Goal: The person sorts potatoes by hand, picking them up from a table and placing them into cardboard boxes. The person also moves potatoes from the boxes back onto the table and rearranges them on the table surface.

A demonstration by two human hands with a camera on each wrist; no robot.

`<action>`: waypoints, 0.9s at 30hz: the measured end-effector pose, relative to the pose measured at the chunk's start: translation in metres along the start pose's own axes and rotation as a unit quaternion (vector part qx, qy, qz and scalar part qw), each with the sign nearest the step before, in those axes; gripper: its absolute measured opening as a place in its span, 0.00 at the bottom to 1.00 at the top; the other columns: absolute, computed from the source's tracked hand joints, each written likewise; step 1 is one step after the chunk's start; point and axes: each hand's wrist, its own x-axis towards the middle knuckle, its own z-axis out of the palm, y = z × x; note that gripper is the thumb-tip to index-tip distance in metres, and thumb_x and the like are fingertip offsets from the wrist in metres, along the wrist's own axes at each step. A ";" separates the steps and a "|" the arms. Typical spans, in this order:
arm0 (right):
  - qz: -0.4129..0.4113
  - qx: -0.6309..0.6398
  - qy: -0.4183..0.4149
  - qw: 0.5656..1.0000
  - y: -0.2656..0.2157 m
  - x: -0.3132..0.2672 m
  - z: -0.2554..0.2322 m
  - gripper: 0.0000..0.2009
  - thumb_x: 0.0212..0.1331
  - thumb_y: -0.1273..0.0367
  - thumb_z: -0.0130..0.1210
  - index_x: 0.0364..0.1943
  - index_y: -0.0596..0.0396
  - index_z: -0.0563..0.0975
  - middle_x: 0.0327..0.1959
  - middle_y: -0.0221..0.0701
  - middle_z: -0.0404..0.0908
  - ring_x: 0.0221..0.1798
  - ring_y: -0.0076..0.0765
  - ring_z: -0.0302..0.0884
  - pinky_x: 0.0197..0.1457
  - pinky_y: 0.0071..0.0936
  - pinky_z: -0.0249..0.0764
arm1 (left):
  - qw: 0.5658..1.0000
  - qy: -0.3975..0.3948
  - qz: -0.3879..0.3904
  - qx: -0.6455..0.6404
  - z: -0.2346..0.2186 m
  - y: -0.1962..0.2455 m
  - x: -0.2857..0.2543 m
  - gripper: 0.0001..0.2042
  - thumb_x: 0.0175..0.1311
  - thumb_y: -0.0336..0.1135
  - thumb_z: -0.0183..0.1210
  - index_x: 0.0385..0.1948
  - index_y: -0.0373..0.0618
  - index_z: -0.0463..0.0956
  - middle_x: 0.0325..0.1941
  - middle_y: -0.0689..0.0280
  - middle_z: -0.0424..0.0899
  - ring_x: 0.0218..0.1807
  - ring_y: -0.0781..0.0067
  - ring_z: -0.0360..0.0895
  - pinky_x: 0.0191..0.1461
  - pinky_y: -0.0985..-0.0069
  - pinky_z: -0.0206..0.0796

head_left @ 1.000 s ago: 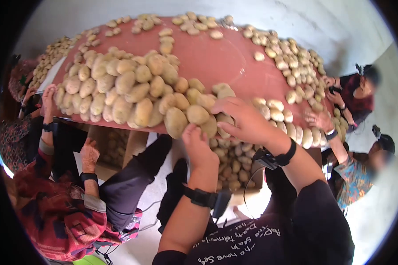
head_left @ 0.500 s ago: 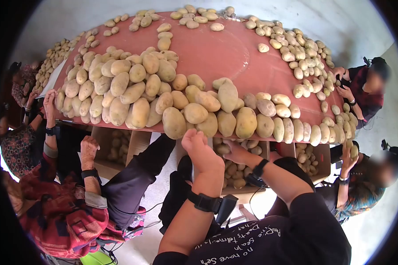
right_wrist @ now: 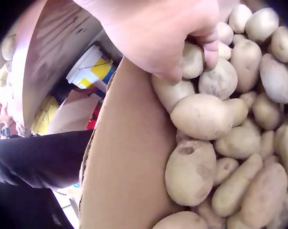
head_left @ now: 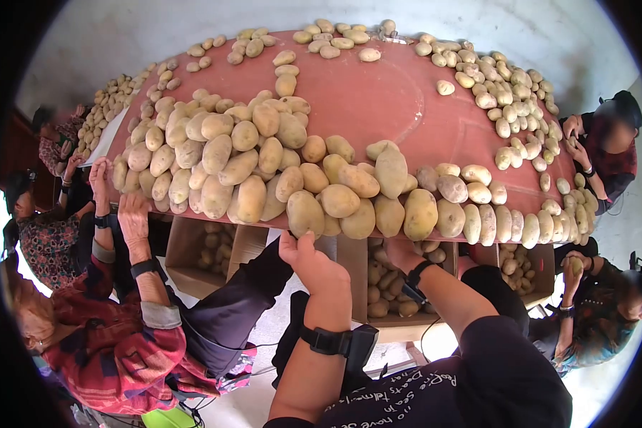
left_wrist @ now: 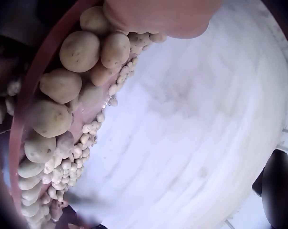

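My right hand (head_left: 403, 255) reaches below the table edge into a cardboard box (right_wrist: 127, 157) of potatoes. In the right wrist view, its thumb and a finger pinch a small potato (right_wrist: 192, 60) beside the box wall. More potatoes (right_wrist: 201, 117) lie around and under the fingers. My left hand (head_left: 312, 262) is at the table's front edge, fingers loosely bent, fingertips right under a large potato (head_left: 305, 213). The left wrist view shows only part of that hand, above a row of potatoes (left_wrist: 51, 118) along the rim.
A red table (head_left: 364, 93) bears a big potato heap (head_left: 221, 153) at left and more potatoes (head_left: 510, 100) at right. Other boxes (head_left: 192, 260) stand beneath it. A person in a checked shirt (head_left: 114, 342) sits close on my left; others sit around the table.
My right hand has gone from the potatoes at the table edge down into the box. My left hand has dropped slightly. The left neighbour's lower hand has risen to the table edge.
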 end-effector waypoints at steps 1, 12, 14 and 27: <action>-0.024 -0.025 -0.032 0.999 -0.011 -0.013 -0.018 0.18 0.58 0.67 0.49 0.54 0.49 0.69 0.56 0.45 0.67 0.57 0.52 0.66 0.56 0.41 0.68 | 1.000 0.014 -0.017 0.006 0.002 0.002 -0.003 0.28 0.56 0.27 0.50 0.60 0.37 0.52 0.61 0.55 0.59 0.60 0.65 0.60 0.65 0.72 0.49; -0.236 0.069 0.103 0.964 -0.118 -0.100 -0.191 0.20 0.50 0.70 0.57 0.51 0.42 0.72 0.49 0.43 0.64 0.52 0.53 0.67 0.52 0.39 0.70 | 0.987 0.008 -0.133 -0.091 -0.003 -0.007 0.000 0.33 0.56 0.36 0.51 0.66 0.50 0.48 0.66 0.62 0.58 0.67 0.66 0.54 0.69 0.60 0.39; -0.191 0.038 0.194 0.962 -0.128 -0.076 -0.219 0.19 0.50 0.71 0.56 0.50 0.43 0.73 0.50 0.43 0.64 0.51 0.53 0.68 0.53 0.41 0.69 | 0.985 -0.007 -0.139 -0.102 -0.005 -0.011 0.001 0.32 0.56 0.37 0.51 0.66 0.50 0.49 0.64 0.63 0.60 0.66 0.67 0.55 0.68 0.61 0.40; -0.236 -0.155 0.192 0.940 -0.169 0.002 -0.225 0.14 0.48 0.69 0.54 0.42 0.51 0.77 0.49 0.36 0.73 0.58 0.43 0.66 0.59 0.46 0.57 | 0.987 -0.035 -0.062 -0.142 -0.001 -0.003 0.002 0.25 0.59 0.28 0.46 0.61 0.38 0.54 0.59 0.58 0.65 0.60 0.68 0.64 0.64 0.72 0.55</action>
